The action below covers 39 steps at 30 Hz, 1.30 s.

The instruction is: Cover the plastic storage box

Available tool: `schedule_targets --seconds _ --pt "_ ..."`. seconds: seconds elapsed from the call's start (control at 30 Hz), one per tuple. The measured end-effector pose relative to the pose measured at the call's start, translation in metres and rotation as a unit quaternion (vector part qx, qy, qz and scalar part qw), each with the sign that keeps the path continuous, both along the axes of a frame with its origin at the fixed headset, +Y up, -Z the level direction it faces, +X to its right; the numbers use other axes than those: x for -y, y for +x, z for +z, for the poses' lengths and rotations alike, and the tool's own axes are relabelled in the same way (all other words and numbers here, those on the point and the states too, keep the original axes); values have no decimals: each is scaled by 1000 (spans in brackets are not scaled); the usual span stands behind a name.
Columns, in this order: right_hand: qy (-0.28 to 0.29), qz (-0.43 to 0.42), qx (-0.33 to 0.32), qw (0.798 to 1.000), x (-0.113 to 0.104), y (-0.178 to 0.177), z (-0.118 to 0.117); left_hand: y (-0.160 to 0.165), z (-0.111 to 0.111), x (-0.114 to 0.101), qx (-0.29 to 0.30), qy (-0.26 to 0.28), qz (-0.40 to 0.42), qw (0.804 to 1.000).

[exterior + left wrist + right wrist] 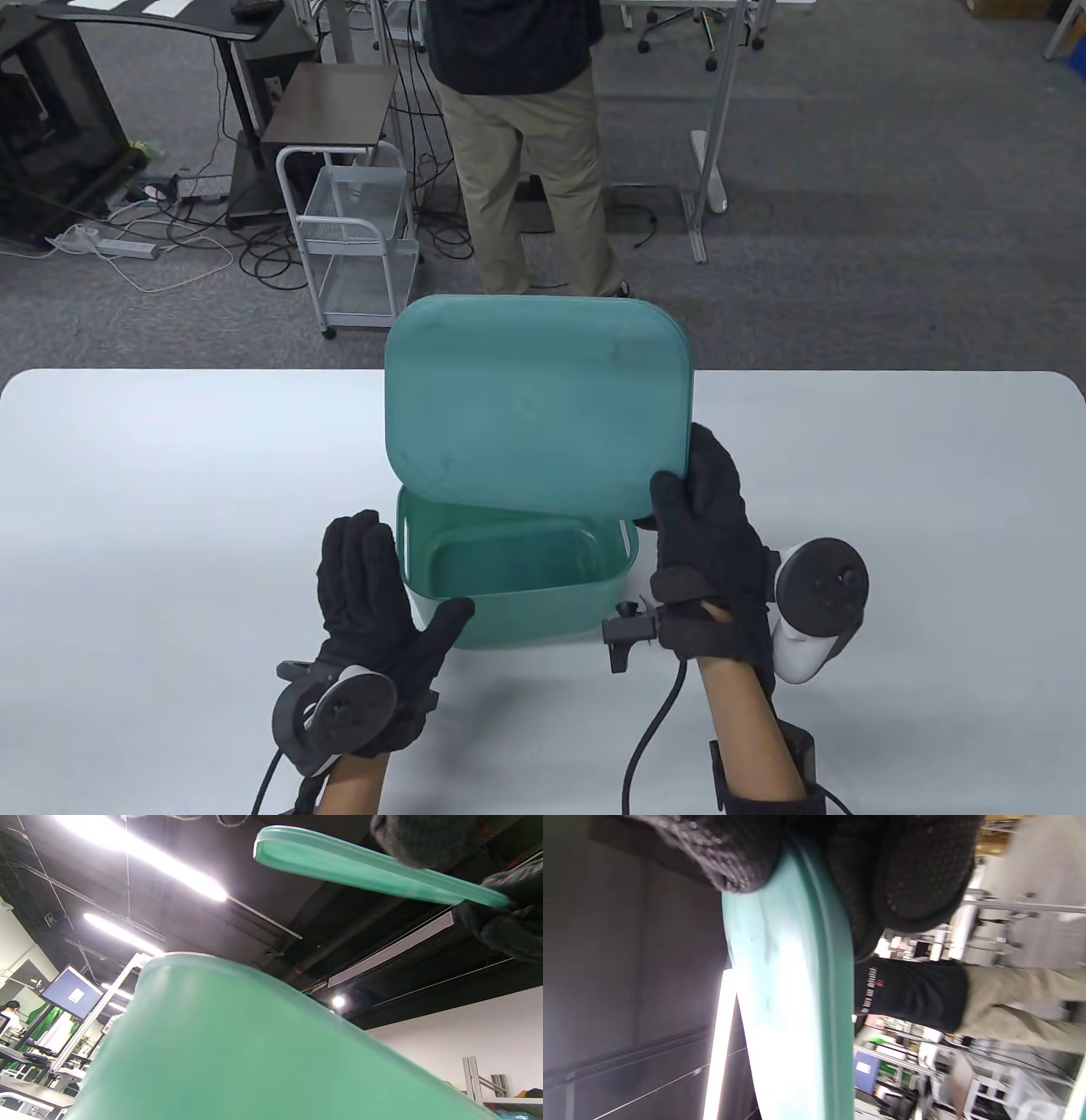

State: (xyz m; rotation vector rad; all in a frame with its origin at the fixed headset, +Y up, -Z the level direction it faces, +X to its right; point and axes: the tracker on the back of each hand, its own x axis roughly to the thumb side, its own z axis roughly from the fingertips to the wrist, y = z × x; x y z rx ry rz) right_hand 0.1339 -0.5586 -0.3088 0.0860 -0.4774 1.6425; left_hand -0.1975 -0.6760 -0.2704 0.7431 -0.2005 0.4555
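Teal lid point(536, 403) held above open storage box point(517, 573), tilted, far edge raised, I judge for lining up before lowering. My right hand point(708, 552) grips lid's right near corner, thumb on top, fingers point(916, 874) beneath. My left hand point(382, 594) rests flat against box's left wall, fingers spread, steadying box on white surface point(170, 509).

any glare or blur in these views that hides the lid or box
Table view: even light, sharp; lid and box clear. Left wrist view: ceiling lights flare, the box wall fills the frame, soft. Right wrist view: lying sideways, a light strip washes out the lid; the right hand is blurred.
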Motion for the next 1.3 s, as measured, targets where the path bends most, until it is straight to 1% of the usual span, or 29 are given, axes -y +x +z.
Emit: schedule_targets --seconds 0.07,0.13,0.17,0.23,0.4,0.47,0.6,0.7,0.93,1.03,1.3 --pt "-36 -19 -4 999 8 -2 -8 -1 -1 1 2 -5 5 1000" --pt "-87 -41 1 995 25 -3 -18 -3 -2 3 4 -12 17 1000" --pt "-98 -46 2 994 29 -3 -19 -4 -3 3 5 -14 20 1000" --pt "-138 -67 6 988 48 -3 -25 -6 -4 4 4 -19 26 999" --pt "-190 -75 12 979 83 -1 -33 -10 -6 7 5 -28 45 999" --pt "-207 -78 9 975 93 -1 -36 -10 -6 7 5 -30 45 999" --pt "-224 -61 0 973 103 -2 -40 -10 -6 6 4 -33 46 998" --pt "-235 -55 -6 971 106 -3 -43 -12 -7 6 3 -34 48 998" --pt "-248 -35 0 968 109 -2 -46 -15 -8 6 -2 -36 49 998" --pt "-251 -42 -5 967 110 -1 -48 -15 -8 6 -3 -36 49 998" --pt "-267 3 6 964 107 4 -47 -15 -9 7 -3 -40 50 998"
